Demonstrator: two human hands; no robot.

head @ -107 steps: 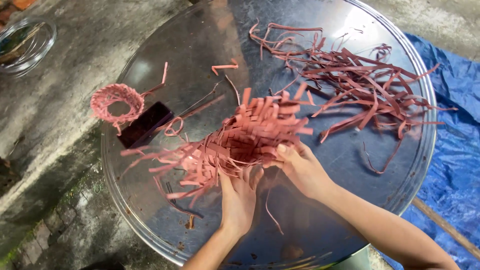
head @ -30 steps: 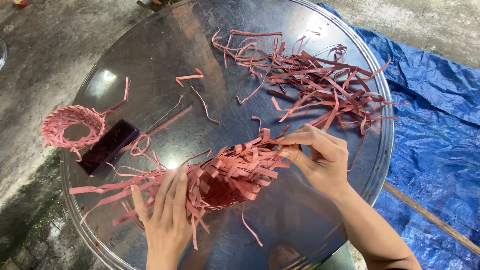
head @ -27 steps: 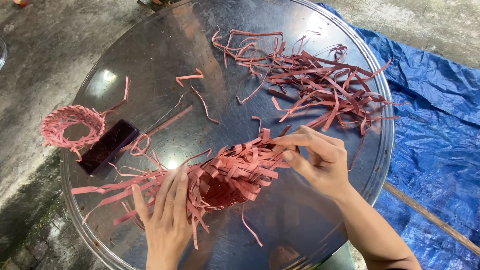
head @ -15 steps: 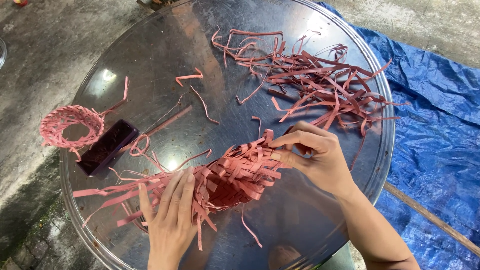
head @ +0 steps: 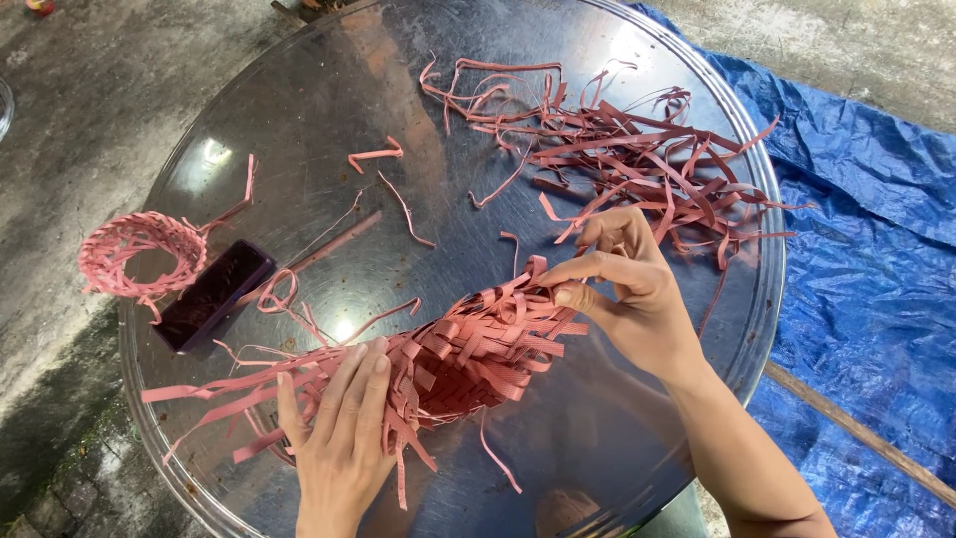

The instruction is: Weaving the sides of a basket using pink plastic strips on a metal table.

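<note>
Now | left hand (head: 339, 438) flat, fingers spread, pressing half-woven pink basket (head: 458, 354) onto round metal bench (head: 478, 149) | right hand (head: 627, 289) fingers pinching a strip end.

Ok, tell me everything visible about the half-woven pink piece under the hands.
The half-woven pink basket is plaited from flat strips that look like plastic or dyed cane. Its middle is a tight checkered weave cupped into a hollow; loose strip ends fan out on both sides. It lies on its side on the round metal table. The left hand presses flat on its left end, and the right hand pinches strips at its right edge.
</note>
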